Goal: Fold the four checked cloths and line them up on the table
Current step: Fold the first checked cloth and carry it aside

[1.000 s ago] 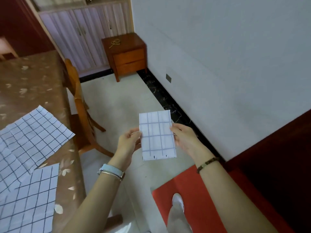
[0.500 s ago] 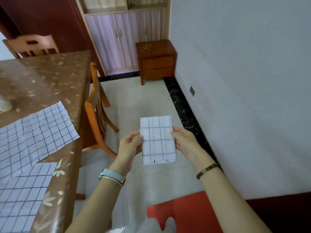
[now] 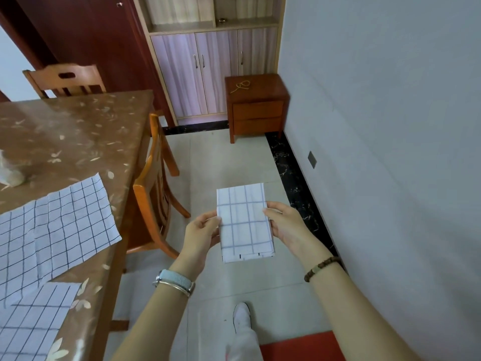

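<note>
Left hand [image 3: 203, 230] and right hand [image 3: 286, 225] each pinch a side of the folded checked cloth [image 3: 244, 225], held in the air off the surface's [image 3: 78, 126] right edge; it should go down flat, layers squared, clear of the unfolded cloths [image 3: 57, 230] near that edge.

Brown leaf-print table [image 3: 78, 131]: upper checked cloth [image 3: 75, 220], lower checked cloth [image 3: 33, 321] flat, unfolded

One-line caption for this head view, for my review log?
Left hand and right hand pinch a folded checked cloth above the floor; unfolded checked cloths lie on the table alongside.
</note>
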The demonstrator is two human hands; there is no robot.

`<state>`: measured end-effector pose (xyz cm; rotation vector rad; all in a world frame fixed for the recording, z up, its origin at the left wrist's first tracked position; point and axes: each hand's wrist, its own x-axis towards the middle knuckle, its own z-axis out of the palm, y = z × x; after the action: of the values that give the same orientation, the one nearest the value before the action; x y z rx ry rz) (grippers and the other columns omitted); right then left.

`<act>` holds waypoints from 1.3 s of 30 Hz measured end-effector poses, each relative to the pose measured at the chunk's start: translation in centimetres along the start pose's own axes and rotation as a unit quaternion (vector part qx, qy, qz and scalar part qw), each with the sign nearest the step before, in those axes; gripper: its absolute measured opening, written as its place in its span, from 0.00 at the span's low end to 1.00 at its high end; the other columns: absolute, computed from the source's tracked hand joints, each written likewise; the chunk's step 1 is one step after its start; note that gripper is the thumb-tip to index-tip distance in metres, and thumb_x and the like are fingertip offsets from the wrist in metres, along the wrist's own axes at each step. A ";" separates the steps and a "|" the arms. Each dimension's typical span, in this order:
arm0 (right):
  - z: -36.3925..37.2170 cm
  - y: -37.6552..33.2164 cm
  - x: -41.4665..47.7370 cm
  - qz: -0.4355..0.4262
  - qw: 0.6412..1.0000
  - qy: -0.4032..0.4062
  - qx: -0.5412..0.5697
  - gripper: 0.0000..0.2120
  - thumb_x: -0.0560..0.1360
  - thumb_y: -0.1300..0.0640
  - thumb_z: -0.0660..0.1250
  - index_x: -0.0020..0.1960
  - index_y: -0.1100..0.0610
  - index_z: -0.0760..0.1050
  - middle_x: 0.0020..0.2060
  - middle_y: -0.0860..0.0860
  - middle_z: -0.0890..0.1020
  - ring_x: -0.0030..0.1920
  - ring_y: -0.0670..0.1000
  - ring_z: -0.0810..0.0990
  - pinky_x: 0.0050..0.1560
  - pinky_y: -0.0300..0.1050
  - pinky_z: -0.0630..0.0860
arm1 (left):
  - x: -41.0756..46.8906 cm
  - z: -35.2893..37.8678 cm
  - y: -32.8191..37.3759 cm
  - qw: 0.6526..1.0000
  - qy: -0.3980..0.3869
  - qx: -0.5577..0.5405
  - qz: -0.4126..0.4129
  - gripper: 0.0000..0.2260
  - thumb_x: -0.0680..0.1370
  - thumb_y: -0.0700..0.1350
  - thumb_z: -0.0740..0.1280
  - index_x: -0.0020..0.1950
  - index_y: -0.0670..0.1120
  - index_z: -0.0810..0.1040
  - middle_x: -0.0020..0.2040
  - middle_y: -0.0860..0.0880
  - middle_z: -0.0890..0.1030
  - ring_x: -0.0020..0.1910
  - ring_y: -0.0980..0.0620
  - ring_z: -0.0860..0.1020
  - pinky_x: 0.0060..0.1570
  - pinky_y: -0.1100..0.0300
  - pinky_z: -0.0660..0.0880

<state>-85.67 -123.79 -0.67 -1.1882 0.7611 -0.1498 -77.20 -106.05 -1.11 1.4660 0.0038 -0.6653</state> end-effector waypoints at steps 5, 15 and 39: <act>2.0 -3.8 6.2 -0.009 1.000 -0.016 -0.015 0.08 0.79 0.64 0.63 0.54 0.57 0.79 0.50 0.58 0.84 0.45 0.51 0.84 0.45 0.45 0.81 | 6.0 0.2 3.1 1.000 0.023 -0.005 0.015 0.08 0.81 0.38 0.62 0.57 0.41 0.79 0.50 0.41 0.85 0.46 0.47 0.84 0.46 0.57 0.82; 6.2 -10.1 15.5 -0.010 0.999 -0.039 -0.010 0.09 0.78 0.63 0.65 0.57 0.57 0.78 0.52 0.58 0.84 0.48 0.54 0.84 0.45 0.46 0.81 | 15.3 -0.4 9.3 0.998 0.054 0.011 0.039 0.07 0.81 0.40 0.63 0.56 0.43 0.80 0.48 0.44 0.84 0.49 0.43 0.83 0.42 0.57 0.80; 8.1 -21.4 40.1 -0.001 0.981 -0.143 -0.131 0.10 0.79 0.57 0.64 0.59 0.52 0.77 0.52 0.53 0.84 0.51 0.52 0.84 0.53 0.51 0.82 | 35.6 5.0 16.8 0.984 0.165 0.004 0.065 0.09 0.82 0.43 0.62 0.61 0.48 0.78 0.55 0.49 0.83 0.55 0.49 0.81 0.51 0.55 0.80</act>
<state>-44.93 -145.42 1.17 -1.4248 0.5359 0.1219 -42.90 -125.84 0.89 1.5563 0.1610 -0.3106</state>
